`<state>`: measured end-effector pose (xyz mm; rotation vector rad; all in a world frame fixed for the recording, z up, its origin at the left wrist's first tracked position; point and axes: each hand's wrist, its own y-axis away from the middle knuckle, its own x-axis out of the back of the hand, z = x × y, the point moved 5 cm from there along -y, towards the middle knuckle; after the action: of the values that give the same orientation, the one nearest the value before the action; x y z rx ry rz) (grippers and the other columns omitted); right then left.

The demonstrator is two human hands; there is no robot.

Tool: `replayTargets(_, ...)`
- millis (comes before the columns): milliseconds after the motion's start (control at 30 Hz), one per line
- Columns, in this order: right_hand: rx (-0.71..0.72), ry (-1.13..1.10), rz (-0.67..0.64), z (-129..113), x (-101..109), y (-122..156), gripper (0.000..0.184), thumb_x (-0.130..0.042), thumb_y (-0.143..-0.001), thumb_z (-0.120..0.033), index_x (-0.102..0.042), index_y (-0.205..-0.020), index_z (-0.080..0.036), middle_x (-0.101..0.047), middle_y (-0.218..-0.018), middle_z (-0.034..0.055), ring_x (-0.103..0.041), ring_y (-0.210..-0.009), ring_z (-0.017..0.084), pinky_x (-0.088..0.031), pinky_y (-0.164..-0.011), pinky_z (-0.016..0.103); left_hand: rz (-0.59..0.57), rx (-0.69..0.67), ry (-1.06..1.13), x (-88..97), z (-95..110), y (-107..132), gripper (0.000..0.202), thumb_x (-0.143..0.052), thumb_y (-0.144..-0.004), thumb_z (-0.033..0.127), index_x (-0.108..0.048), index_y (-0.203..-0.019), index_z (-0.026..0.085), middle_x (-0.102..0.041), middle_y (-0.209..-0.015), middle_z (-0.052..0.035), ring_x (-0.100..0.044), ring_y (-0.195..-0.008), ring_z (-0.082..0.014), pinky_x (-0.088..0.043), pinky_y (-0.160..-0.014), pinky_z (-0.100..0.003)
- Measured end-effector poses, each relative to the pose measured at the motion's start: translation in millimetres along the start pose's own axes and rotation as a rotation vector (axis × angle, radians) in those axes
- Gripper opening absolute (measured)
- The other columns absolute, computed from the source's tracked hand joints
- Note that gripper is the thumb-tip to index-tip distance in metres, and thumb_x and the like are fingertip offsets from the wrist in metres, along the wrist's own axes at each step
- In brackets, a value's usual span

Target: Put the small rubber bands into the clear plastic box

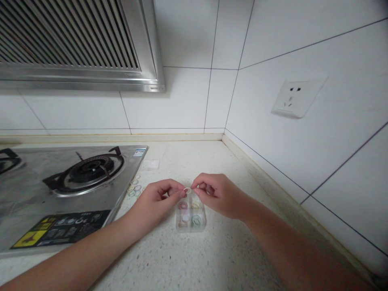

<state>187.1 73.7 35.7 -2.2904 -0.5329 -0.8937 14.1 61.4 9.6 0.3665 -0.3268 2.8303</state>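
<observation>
While pinching a pale ring [188, 188] with left fingers [179, 195] and right fingers [200, 195], have coloured rings [196, 220] in clear box [190, 229], loose rings [137, 188] to go on worktop [176, 258].

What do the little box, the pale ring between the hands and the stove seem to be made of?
Box: probably clear, smooth plastic; its contents show through.
Ring: perhaps rubber or plastic, being thin and pale; finish too small to judge.
Stove: likely metal with a satin finish, given its grey sheen.
</observation>
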Motion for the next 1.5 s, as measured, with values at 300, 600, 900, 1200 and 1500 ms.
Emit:
replayTargets(300, 0.009, -0.026, -0.017, -3, -3, 2, 0.007, -0.062, -0.084, -0.023, -0.066, -0.087, -0.019, -0.057, -0.062, -0.0049, -0.045, -0.053, 0.007, -0.033, -0.051, 0.02, -0.081, 0.0, 0.089, -5.3, -1, 6, 0.025, -0.065, -0.086, 0.042, -0.07, -0.087, 0.017, -0.073, -0.084, -0.0056, -0.065, -0.079, -0.0176, -0.049, -0.075, -0.03)
replayTargets(600, 0.004, -0.103, -0.043, -9, -1, 5, 0.011, -0.064, -0.086, -0.029, -0.067, -0.087, -0.019, -0.055, -0.061, -0.0043, -0.046, -0.054, 0.008, -0.035, -0.051, 0.021, -0.09, 0.007, 0.128, -7.6, 2, 10, 0.024, -0.067, -0.085, 0.04, -0.071, -0.087, 0.017, -0.072, -0.083, -0.0055, -0.064, -0.079, -0.0176, -0.049, -0.075, -0.031)
replayTargets(900, -0.041, -0.184, -0.038, -7, -1, 5, 0.015, -0.065, -0.086, -0.032, -0.067, -0.085, -0.018, -0.054, -0.061, -0.0033, -0.047, -0.055, 0.008, -0.037, -0.051, 0.022, -0.091, -0.02, 0.118, -4.3, 5, 10, 0.021, -0.067, -0.085, 0.038, -0.07, -0.088, 0.017, -0.072, -0.084, -0.0054, -0.063, -0.079, -0.017, -0.048, -0.075, -0.03)
replayTargets(1200, -0.058, -0.229, -0.039, -8, -1, 6, 0.014, -0.066, -0.085, -0.031, -0.067, -0.084, -0.017, -0.053, -0.06, -0.004, -0.045, -0.054, 0.008, -0.035, -0.05, 0.022, -0.072, 0.041, 0.104, -2.8, 2, 12, 0.023, -0.072, -0.08, 0.037, -0.068, -0.089, 0.016, -0.066, -0.076, -0.002, -0.057, -0.07, -0.0139, -0.043, -0.067, -0.027)
replayTargets(1500, -0.061, -0.274, -0.054, -13, -2, 5, 0.016, -0.068, -0.084, -0.031, -0.066, -0.082, -0.016, -0.053, -0.06, -0.0038, -0.046, -0.054, 0.008, -0.036, -0.05, 0.021, -0.042, 0.024, 0.133, -1.3, 2, 10, 0.025, -0.076, -0.077, 0.038, -0.066, -0.08, 0.015, -0.065, -0.072, -0.0013, -0.057, -0.068, -0.0137, -0.044, -0.066, -0.027)
